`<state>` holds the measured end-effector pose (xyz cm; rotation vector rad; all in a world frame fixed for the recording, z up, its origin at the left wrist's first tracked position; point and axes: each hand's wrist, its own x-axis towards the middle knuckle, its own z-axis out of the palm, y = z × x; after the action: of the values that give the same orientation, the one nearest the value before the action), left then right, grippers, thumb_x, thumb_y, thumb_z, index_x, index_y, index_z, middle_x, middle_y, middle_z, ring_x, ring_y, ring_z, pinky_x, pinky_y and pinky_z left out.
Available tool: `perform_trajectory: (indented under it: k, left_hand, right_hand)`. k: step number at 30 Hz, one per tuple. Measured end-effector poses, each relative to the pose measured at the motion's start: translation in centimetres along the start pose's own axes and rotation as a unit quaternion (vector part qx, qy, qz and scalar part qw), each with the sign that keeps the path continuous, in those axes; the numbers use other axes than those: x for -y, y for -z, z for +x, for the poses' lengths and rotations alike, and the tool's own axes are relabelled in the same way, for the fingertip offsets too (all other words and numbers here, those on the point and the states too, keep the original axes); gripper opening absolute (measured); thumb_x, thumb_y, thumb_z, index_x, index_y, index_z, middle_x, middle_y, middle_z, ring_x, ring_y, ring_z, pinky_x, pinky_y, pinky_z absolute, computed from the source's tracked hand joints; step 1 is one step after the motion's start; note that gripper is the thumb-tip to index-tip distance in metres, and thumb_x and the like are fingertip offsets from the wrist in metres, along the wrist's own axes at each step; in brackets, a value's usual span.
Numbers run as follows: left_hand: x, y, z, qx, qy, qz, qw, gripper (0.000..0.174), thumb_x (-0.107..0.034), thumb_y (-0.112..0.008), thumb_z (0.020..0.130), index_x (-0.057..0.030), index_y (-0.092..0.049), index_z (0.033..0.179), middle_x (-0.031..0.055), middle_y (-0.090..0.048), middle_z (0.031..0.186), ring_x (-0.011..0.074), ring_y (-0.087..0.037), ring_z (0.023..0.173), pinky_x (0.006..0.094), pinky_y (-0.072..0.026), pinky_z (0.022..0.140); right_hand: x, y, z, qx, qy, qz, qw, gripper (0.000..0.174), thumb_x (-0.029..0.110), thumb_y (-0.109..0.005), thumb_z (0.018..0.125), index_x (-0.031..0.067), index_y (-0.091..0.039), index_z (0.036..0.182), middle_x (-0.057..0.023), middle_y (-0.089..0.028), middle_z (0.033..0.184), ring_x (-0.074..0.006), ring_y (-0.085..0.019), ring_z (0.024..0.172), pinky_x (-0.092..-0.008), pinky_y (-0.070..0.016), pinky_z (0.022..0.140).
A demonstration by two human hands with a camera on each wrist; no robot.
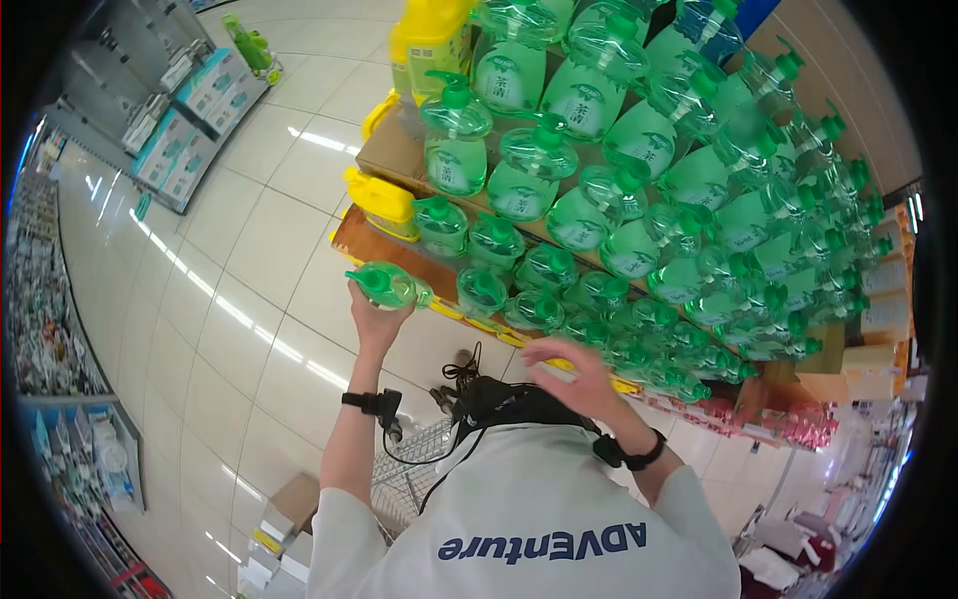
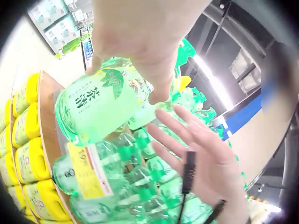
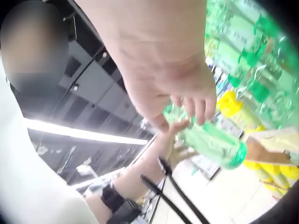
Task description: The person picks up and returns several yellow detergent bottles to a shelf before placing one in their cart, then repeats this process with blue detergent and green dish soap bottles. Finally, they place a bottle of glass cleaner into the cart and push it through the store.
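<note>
My left hand [image 1: 377,317] grips a clear green pump bottle [image 1: 387,285] by its body, lying on its side at the left end of a stacked display of like green bottles [image 1: 639,200]. The left wrist view shows the fingers [image 2: 140,51] curled round the labelled bottle [image 2: 100,109]. My right hand [image 1: 571,367] hovers open and blurred in front of the lowest bottle row, holding nothing; its spread fingers [image 2: 196,149] are in the left wrist view too. In the right wrist view the right hand [image 3: 177,88] hangs relaxed above the held bottle [image 3: 212,142].
Yellow jugs [image 1: 384,200] sit at the display's left edge on cardboard tiers [image 1: 394,150]. A yellow price tag [image 2: 86,170] hangs on the lower shelf. A wire shopping cart [image 1: 409,469] stands below me. Shelving with boxed goods [image 1: 190,110] lines the aisle across the tiled floor [image 1: 239,299].
</note>
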<state>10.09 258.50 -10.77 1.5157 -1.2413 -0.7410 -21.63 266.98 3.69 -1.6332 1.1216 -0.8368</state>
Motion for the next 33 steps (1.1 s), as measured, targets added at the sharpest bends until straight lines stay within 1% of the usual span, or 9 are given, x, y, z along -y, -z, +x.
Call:
perform_trajectory:
  k: [6,10,13,17,19,21,25,31,33]
  left_hand:
    - [3.4,-4.4,2.8,0.043,0.016,-0.012,0.999,0.079,-0.012,-0.09,0.064,-0.0011,-0.04,0.125,0.016,-0.063,0.114,0.0274,-0.065,0.103,0.037,-0.0545,0.086]
    - [4.2,-6.3,3.2,0.079,0.004,-0.012,0.997,0.081,-0.011,-0.09,0.064,-0.0002,-0.04,0.126,0.0159,-0.063,0.114,0.0272,-0.064,0.104,0.0367,-0.0534,0.087]
    - [4.4,-7.2,3.6,0.082,-0.006,-0.029,0.996,0.082,-0.01,-0.09,0.064,0.0007,-0.041,0.128,0.0157,-0.063,0.114,0.027,-0.063,0.105,0.0364,-0.0522,0.089]
    - [8.2,-7.2,3.6,0.082,-0.118,0.048,0.988,0.084,-0.007,-0.09,0.066,0.0,-0.041,0.134,0.0172,-0.058,0.124,0.027,-0.06,0.111,0.0408,-0.0543,0.093]
    - [7.7,-7.5,3.1,0.082,-0.048,0.022,0.995,0.088,-0.008,-0.09,0.067,-0.0003,-0.038,0.138,0.0177,-0.055,0.128,0.0274,-0.057,0.115,0.0422,-0.0548,0.093]
    - [5.4,-7.7,3.0,0.098,-0.007,-0.032,0.995,0.086,-0.004,-0.088,0.068,-0.0021,-0.038,0.139,0.0166,-0.049,0.135,0.0295,-0.051,0.123,0.0438,-0.0464,0.104]
    - [7.3,-7.6,3.2,0.109,-0.054,0.003,0.993,0.089,-0.002,-0.086,0.07,-0.0043,-0.035,0.142,0.0156,-0.045,0.139,0.028,-0.047,0.128,0.045,-0.0457,0.106]
    - [8.5,-6.2,2.4,0.167,0.02,-0.004,0.986,0.1,-0.004,-0.085,0.074,-0.0056,-0.021,0.151,0.0165,-0.033,0.151,0.0305,-0.039,0.136,0.0509,-0.0404,0.109]
    - [9.4,-5.9,2.0,0.168,0.007,-0.002,0.986,0.095,-0.006,-0.083,0.076,-0.0048,-0.023,0.15,0.018,-0.038,0.147,0.0311,-0.043,0.132,0.0507,-0.041,0.106]
  right_hand:
    - [-1.6,3.2,-4.7,-0.216,-0.099,0.025,0.971,0.028,0.0,-0.07,0.086,0.0017,-0.064,0.114,-0.008,-0.071,0.105,-0.0159,-0.069,0.095,-0.0286,-0.0523,0.088]
    - [-2.1,3.0,-5.9,-0.258,-0.136,0.019,0.956,0.027,0.001,-0.069,0.087,0.001,-0.064,0.114,-0.008,-0.071,0.104,-0.0162,-0.069,0.097,-0.0283,-0.0523,0.089]
    - [-2.8,2.6,-6.1,-0.261,-0.154,-0.022,0.953,0.026,0.002,-0.07,0.087,0.0011,-0.065,0.113,-0.0075,-0.072,0.103,-0.0165,-0.069,0.097,-0.0289,-0.0527,0.089]
    - [-3.3,1.8,-5.8,-0.246,-0.145,-0.058,0.957,0.019,0.005,-0.071,0.088,0.0011,-0.067,0.106,-0.0075,-0.071,0.1,-0.016,-0.069,0.094,-0.0302,-0.0538,0.085]
    - [-4.5,1.4,-5.9,-0.241,-0.142,-0.037,0.959,0.021,0.007,-0.07,0.088,-0.0001,-0.066,0.107,-0.0091,-0.071,0.098,-0.017,-0.069,0.089,-0.0294,-0.0532,0.078]
    - [-4.4,1.4,-5.9,-0.195,-0.16,-0.044,0.967,0.023,0.009,-0.069,0.089,0.0018,-0.064,0.11,-0.0095,-0.07,0.1,-0.0183,-0.07,0.089,-0.0293,-0.0537,0.077]
    - [-4.3,1.6,-6.1,-0.179,-0.151,-0.038,0.971,0.022,0.01,-0.069,0.088,0.0026,-0.064,0.109,-0.0094,-0.07,0.101,-0.0206,-0.07,0.09,-0.0312,-0.0546,0.076]
    - [-5.6,2.5,-8.7,-0.161,-0.166,-0.046,0.972,0.027,0.012,-0.069,0.087,0.0037,-0.063,0.112,-0.0102,-0.069,0.103,-0.021,-0.068,0.093,-0.0334,-0.0535,0.081]
    - [-5.9,3.0,-9.4,-0.164,-0.171,-0.042,0.971,0.028,0.012,-0.069,0.087,0.0039,-0.062,0.113,-0.0105,-0.069,0.103,-0.0214,-0.067,0.094,-0.0338,-0.0529,0.082]
